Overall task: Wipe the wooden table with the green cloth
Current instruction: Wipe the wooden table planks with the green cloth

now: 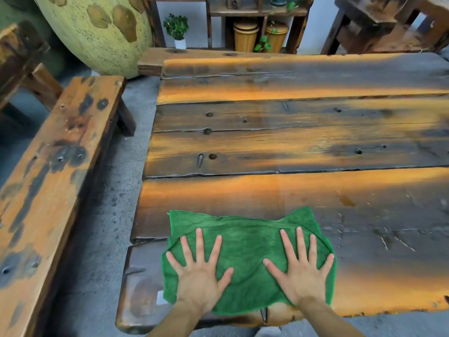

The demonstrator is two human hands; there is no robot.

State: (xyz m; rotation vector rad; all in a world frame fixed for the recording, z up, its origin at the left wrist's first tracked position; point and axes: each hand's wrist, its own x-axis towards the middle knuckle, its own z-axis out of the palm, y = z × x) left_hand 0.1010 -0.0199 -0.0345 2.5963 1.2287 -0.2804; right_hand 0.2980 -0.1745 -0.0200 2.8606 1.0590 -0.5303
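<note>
While both palms press flat, wooden bench [56, 171] off to the left, left hand [199, 276] fingers splayed on green cloth [247, 259], fuzzy, rumpled, spread under both hands, right hand [301, 273] likewise splayed, wooden table [291, 147] stretching ahead and rightward.

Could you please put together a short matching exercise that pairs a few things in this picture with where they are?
Things:
1. green cloth
2. left hand
3. wooden bench
4. potted plant

Places:
A. on the floor by the far wall
B. spread at the table's near left corner
C. left of the table
D. flat on the cloth's left half

Pairs: 1-B, 2-D, 3-C, 4-A
</note>
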